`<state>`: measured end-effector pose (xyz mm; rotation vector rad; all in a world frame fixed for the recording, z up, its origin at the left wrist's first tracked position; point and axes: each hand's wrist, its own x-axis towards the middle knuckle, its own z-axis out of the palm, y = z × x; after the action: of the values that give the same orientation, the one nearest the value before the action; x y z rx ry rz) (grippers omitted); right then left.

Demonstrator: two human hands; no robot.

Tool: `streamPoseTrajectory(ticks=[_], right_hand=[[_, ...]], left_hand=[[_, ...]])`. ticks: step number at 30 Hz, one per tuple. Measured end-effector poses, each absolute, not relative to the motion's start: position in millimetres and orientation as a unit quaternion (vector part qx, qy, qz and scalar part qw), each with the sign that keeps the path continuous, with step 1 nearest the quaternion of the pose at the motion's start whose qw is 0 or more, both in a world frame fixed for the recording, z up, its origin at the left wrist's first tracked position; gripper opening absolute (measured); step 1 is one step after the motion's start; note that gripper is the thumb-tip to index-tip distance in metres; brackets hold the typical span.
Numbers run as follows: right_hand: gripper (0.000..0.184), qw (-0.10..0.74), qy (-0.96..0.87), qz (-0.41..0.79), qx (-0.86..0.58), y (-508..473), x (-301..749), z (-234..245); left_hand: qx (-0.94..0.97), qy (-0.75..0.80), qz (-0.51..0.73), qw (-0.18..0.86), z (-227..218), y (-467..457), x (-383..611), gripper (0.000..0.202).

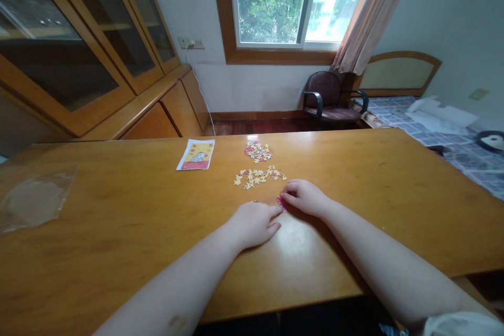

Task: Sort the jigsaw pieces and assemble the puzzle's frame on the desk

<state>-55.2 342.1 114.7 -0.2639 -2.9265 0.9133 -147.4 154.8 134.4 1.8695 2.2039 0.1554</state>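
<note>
My left hand rests on the wooden table, fingers curled, its fingertips touching a small pink puzzle piece. My right hand pinches that same piece from the other side. Just beyond the hands lies a loose spread of yellow and pink puzzle pieces. A second small heap of pieces sits farther back. A printed picture card lies flat to the left of the heaps.
A clear plastic bag lies at the table's left end. Wooden cabinets with glass doors line the left wall. Behind the table stand a dark armchair and a bed at right, under a window.
</note>
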Motion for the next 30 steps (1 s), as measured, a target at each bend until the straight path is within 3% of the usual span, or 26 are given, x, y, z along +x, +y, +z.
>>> streamPoseTrajectory(ticks=[11,21,30], right_hand=[[0.02,0.031,-0.951,0.296,-0.081,342.2,-54.8,114.8],[0.02,0.028,-0.952,0.296,-0.076,346.1,-54.9,113.5],[0.019,0.025,-0.952,0.296,-0.074,346.3,-54.6,113.2]], left_hand=[[0.586,0.79,0.101,0.149,141.4,154.3,-153.8,0.034],[0.31,0.944,0.072,0.084,140.8,147.1,-207.8,0.032],[0.291,0.95,0.065,0.094,131.1,145.5,-221.1,0.031]])
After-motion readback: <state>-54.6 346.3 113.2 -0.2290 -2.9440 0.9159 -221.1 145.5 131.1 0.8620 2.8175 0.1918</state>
